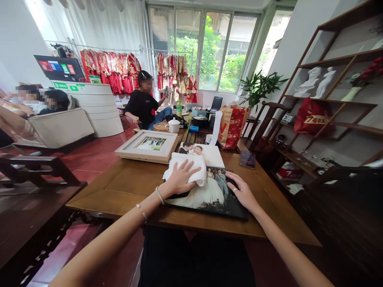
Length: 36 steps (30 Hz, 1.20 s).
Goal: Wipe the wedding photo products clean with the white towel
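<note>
A dark wedding photo print (214, 195) lies flat on the wooden table (125, 187) in front of me. My left hand (179, 178) presses flat on a folded white cloth (187, 165) that rests on the print's upper left part, fingers spread. My right hand (243, 192) lies flat on the print's right side, fingers stretched out, holding nothing. A second, lighter wedding photo (206, 153) lies just behind the cloth.
A framed picture (149, 145) sits at the table's far left, a phone (247, 159) at the far right. Beyond are a teapot (173, 125), a red bag (231, 127), a seated person (142, 105), other people at left, a clothes rack and a shelf (326, 103) at right.
</note>
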Each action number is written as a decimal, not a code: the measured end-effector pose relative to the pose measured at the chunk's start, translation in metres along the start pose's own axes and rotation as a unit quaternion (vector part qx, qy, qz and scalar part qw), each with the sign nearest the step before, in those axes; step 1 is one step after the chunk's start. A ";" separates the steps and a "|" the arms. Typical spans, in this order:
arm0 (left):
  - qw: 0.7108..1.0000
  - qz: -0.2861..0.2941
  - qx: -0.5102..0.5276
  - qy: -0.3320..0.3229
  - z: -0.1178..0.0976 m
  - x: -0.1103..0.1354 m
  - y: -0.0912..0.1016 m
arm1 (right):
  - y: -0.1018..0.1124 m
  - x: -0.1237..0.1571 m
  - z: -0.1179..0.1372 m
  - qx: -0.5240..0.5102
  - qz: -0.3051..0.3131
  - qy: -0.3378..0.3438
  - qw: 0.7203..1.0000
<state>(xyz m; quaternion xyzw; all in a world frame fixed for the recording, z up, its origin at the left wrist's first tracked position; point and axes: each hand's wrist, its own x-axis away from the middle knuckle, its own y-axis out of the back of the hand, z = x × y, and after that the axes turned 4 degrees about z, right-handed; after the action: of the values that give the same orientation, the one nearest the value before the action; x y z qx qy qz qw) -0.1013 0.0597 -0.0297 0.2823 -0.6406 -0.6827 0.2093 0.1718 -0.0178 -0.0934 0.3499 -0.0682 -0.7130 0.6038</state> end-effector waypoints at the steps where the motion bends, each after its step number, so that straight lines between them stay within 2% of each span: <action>1: 1.000 -0.003 0.003 0.001 0.000 0.002 -0.001 | -0.001 0.000 0.000 -0.008 -0.002 -0.003 1.000; 9: 1.000 -0.026 0.006 0.013 -0.003 0.013 -0.004 | -0.005 -0.012 0.001 -0.091 -0.001 -0.021 0.996; 15: 1.000 -0.004 0.009 -0.002 -0.009 0.013 -0.001 | -0.004 -0.017 -0.003 -0.073 -0.018 -0.018 0.997; 19: 1.000 0.014 0.023 -0.013 -0.034 0.029 0.005 | 0.006 -0.013 -0.012 -0.047 -0.010 -0.010 0.999; 24: 0.997 0.054 0.043 -0.019 -0.075 0.068 0.016 | 0.018 -0.011 -0.022 -0.035 0.012 0.000 0.999; 28: 0.995 0.087 0.054 -0.016 -0.090 0.085 0.026 | 0.020 -0.010 -0.020 -0.034 0.010 0.002 0.999; 31: 0.996 0.081 0.044 0.010 -0.088 0.075 0.030 | 0.023 -0.008 -0.014 -0.029 0.014 0.007 0.999; 36: 0.998 0.034 0.009 0.058 -0.067 0.029 0.026 | 0.027 -0.003 -0.010 -0.022 0.026 0.016 0.999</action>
<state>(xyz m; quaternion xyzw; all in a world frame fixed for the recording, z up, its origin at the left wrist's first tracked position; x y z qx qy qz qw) -0.0812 -0.0124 -0.0087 0.3013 -0.6429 -0.6519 0.2664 0.1996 -0.0189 -0.0851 0.3462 -0.0524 -0.6926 0.6306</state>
